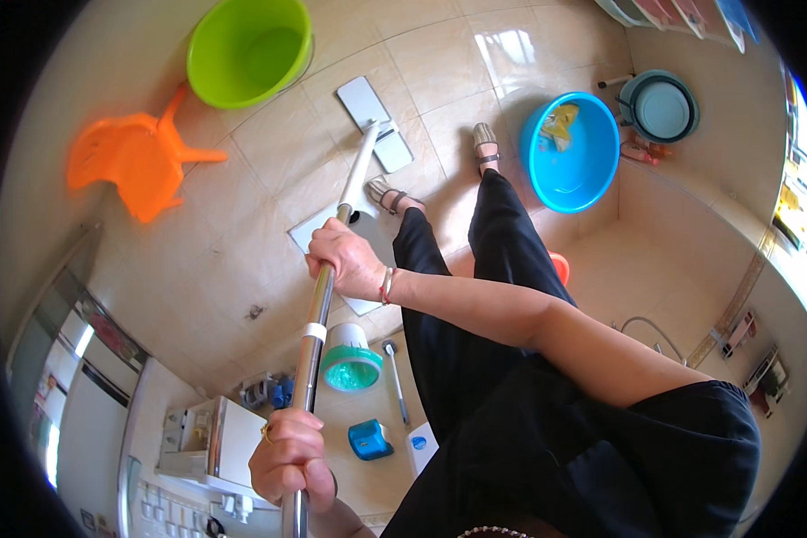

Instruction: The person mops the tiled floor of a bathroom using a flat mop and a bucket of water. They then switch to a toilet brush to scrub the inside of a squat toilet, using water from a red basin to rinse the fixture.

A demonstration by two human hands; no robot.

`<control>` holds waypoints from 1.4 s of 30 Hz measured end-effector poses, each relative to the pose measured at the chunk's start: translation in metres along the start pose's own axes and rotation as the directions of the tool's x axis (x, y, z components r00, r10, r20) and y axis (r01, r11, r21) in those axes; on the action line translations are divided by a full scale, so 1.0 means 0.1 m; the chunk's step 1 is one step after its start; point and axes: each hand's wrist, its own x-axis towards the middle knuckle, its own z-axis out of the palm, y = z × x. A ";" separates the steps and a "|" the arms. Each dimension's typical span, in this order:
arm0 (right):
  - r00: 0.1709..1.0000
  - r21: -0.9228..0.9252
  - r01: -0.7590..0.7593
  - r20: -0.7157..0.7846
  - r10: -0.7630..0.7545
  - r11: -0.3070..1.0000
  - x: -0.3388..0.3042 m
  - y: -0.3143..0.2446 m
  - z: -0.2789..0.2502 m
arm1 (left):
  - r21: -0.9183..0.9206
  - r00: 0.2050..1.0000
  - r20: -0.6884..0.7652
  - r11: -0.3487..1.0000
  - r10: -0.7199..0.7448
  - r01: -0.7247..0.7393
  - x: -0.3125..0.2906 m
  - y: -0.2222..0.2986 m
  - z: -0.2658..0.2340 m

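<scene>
Both my hands are closed around the metal handle of a flat mop (360,170). My right hand (348,260) grips it higher up the picture, nearer the mop head, with a bracelet at its wrist. Low in the picture my left hand (293,457) is wrapped round the same handle, wearing a ring. A white joint sits on the handle between them. The pale rectangular mop head (361,100) lies on the tiled floor, just ahead of my sandalled feet (391,195).
A green tub (251,54) and an orange stool (133,161) stand to the left. At right are a blue basin (572,170) holding a yellow cloth (559,125) and stacked grey basins (663,108). A waste bin (351,366) and toilet brush (396,381) are near my legs.
</scene>
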 end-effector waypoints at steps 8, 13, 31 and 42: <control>0.995 0.202 0.072 0.050 -0.084 0.977 0.09 -0.21 0.76 | 0.123 1.000 -0.011 0.992 -0.003 0.004 -0.09 0.16 -0.32; 0.986 0.274 0.115 0.082 -0.142 0.955 0.26 -0.22 0.76 | 0.174 0.994 -0.104 0.984 0.044 -0.025 0.03 0.16 -0.14; 0.904 -0.309 -0.036 0.395 0.163 0.950 2.10 2.03 -0.84 | -0.216 0.438 -0.796 0.873 -0.417 0.438 -0.04 -1.66 0.83; 0.789 -0.170 -0.598 0.048 0.613 0.783 3.91 3.04 -0.91 | -0.906 0.554 -0.166 0.347 -0.816 0.240 1.66 -3.10 2.18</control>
